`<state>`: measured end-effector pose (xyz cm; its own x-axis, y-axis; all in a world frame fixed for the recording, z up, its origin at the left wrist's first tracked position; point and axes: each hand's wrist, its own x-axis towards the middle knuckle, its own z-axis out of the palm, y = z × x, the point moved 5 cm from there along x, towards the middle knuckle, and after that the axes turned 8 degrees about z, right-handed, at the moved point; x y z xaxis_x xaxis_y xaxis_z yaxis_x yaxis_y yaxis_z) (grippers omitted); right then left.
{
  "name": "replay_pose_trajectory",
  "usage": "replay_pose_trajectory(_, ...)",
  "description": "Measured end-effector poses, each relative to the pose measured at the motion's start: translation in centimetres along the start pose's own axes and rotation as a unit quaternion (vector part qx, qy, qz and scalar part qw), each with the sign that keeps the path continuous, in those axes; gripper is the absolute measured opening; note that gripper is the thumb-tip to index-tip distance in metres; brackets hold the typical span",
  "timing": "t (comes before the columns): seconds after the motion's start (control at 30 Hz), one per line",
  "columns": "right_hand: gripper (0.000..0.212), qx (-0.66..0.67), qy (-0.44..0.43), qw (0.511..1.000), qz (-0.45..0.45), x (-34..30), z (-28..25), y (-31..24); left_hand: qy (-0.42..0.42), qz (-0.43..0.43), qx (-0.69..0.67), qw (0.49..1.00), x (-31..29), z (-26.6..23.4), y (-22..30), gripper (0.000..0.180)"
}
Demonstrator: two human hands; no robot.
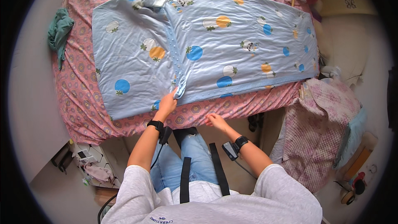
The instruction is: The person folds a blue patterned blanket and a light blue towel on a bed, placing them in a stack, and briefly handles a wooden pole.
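Note:
A light blue blanket (pixel 215 41) printed with round blue, white and orange fruits and small pandas lies spread across the bed. A raised fold with a dotted blue underside (pixel 173 47) runs from its far edge toward me. At the near end of this fold, my left hand (pixel 168 103) is closed on the bunched blanket. My right hand (pixel 216 122) hovers by the near edge of the bed, its fingers loosely bent and somewhat apart, with nothing in them. It does not touch the blanket.
A pink patterned sheet (pixel 76 95) covers the bed. Green cloth (pixel 60 33) hangs at its left edge. A pink quilted cover (pixel 311 137) and a light blue pillow (pixel 350 139) lie at the right. A small white cabinet (pixel 101 157) stands low on the left; a wheeled toy (pixel 352 188) sits lower right.

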<state>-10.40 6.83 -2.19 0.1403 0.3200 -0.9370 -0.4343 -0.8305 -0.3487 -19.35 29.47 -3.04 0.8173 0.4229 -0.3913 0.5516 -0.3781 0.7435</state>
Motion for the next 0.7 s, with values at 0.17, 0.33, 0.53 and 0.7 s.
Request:
replay_pose_trajectory(0.17, 0.023, 0.06, 0.001, 0.995, -0.074, 3.4, -1.3, -7.4, 0.039, 0.019, 0.097, 0.994, -1.0, -3.2, 2.9, 0.037)
replay_pose_trajectory(0.33, 0.028, -0.012, 0.011, 0.987, -0.16, 7.9, 2.0, -19.1, 0.076, 0.091, 0.075, 0.99, -1.3, -5.3, 2.7, 0.027)
replay_pose_trajectory(0.53, 0.058, -0.055, 0.113, 0.975, -0.186, 13.3, 2.9, -28.7, 0.061, 0.027, -0.126, 0.99, -0.2, -4.6, -0.1, 0.031)
replay_pose_trajectory(0.7, 0.065, 0.014, -0.057, 0.998, -0.039, 18.4, 4.7, -32.6, 0.108, 0.096, -0.182, 0.973, -0.3, -7.1, 1.9, 0.036)
